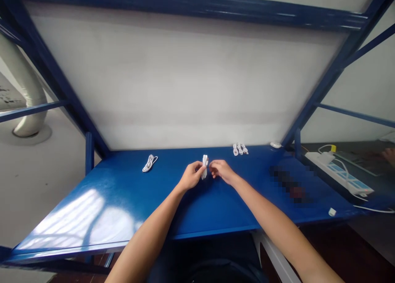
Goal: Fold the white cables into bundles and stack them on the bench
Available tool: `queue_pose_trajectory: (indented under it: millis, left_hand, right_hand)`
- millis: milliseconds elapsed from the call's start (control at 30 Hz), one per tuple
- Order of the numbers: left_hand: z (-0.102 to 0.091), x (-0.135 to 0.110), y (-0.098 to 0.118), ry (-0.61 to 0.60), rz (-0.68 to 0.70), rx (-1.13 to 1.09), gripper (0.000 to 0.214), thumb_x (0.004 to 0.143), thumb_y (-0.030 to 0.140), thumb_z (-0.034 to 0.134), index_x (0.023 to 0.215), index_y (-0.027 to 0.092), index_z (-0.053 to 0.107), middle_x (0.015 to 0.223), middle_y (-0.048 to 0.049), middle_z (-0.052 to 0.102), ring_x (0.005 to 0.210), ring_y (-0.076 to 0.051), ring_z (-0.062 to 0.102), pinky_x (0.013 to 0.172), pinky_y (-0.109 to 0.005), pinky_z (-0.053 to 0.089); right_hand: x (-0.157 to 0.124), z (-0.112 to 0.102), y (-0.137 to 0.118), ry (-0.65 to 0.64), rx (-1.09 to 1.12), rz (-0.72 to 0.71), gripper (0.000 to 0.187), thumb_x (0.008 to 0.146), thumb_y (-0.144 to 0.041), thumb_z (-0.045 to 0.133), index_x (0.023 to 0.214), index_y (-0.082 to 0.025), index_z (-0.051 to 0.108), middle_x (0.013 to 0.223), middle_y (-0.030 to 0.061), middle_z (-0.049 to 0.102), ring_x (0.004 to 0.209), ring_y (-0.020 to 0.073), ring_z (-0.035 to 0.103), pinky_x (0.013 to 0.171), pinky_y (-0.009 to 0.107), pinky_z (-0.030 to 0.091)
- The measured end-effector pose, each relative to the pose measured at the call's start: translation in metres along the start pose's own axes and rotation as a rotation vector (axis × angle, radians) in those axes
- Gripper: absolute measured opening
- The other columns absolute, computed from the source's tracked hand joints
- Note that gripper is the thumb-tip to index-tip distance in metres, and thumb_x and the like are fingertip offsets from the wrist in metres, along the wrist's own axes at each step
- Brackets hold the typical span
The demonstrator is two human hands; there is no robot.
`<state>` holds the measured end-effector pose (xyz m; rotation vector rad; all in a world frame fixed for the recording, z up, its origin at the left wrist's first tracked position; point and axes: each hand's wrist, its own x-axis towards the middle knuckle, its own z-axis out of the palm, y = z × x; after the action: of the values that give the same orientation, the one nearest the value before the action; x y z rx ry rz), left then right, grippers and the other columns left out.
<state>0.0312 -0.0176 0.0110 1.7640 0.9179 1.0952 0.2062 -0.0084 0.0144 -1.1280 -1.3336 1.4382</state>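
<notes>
A coiled white cable (204, 168) stands upright above the blue tabletop, its loops gathered into a narrow bundle. My left hand (190, 176) pinches it from the left between thumb and fingers. Just to the right of the bundle is my right hand (222, 171), its fingers bent and apart, with nothing visible in them. Another white cable coil (149, 163) lies on the table to the left. Several small white cable coils (240, 149) lie side by side at the back right.
The blue table (123, 200) backs onto a pale panel (191, 77) in a blue frame. A white mouse-shaped object (275, 144) is at the back right. Further right are a white power strip (342, 174) with plugged-in cords, a small white block (332, 212) and a blurred-out dark item (288, 184).
</notes>
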Motion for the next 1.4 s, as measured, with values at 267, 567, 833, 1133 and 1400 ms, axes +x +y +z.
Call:
queue_pose_trajectory:
  millis: [267,567,833,1133,1400]
  left_hand:
    - [0.001,0.005,-0.002,0.024,-0.207,-0.265,0.043,0.074,0.057,0.062,0.074,0.014,0.057,0.058,0.0012,0.054,0.049,-0.010,0.051,0.051,-0.023,0.045]
    - [0.000,0.003,-0.004,-0.015,-0.123,-0.125,0.041,0.080,0.055,0.055,0.081,0.014,0.059,0.059,0.0004,0.056,0.049,-0.010,0.051,0.048,-0.022,0.040]
    - [-0.005,-0.005,0.013,-0.125,0.042,0.126,0.034,0.087,0.045,0.049,0.088,0.014,0.063,0.075,-0.0032,0.062,0.062,-0.011,0.050,0.057,-0.021,0.039]
    - [0.003,0.002,-0.005,-0.018,-0.240,-0.082,0.037,0.079,0.052,0.055,0.071,0.015,0.055,0.052,0.0007,0.056,0.044,-0.010,0.048,0.044,-0.021,0.035]
    - [0.006,0.003,-0.008,0.028,-0.270,-0.182,0.035,0.079,0.050,0.056,0.074,0.016,0.053,0.055,0.0002,0.058,0.045,-0.011,0.052,0.045,-0.022,0.039]
  right_hand:
    - [-0.014,0.001,-0.009,0.081,-0.621,-0.570,0.011,0.077,-0.026,0.059,0.087,-0.023,0.064,0.083,0.0046,0.060,0.069,0.0164,0.054,0.065,0.029,0.046]
    - [-0.012,0.001,-0.009,0.061,-0.673,-0.575,0.015,0.082,-0.028,0.055,0.073,-0.021,0.065,0.073,0.0037,0.060,0.064,0.0148,0.053,0.065,0.028,0.045]
    - [-0.004,-0.005,-0.004,-0.176,-0.106,0.052,0.009,0.064,-0.025,0.065,0.065,-0.016,0.063,0.054,-0.0022,0.056,0.048,0.0097,0.052,0.047,0.023,0.047]
    - [-0.003,-0.002,0.000,-0.123,-0.319,-0.207,0.010,0.070,-0.026,0.065,0.070,-0.017,0.063,0.061,-0.0016,0.060,0.051,0.0094,0.054,0.050,0.022,0.047]
    - [-0.001,0.010,0.007,-0.057,-0.045,-0.023,0.011,0.065,-0.024,0.068,0.066,-0.016,0.061,0.055,-0.0025,0.056,0.049,0.0093,0.052,0.043,0.021,0.046]
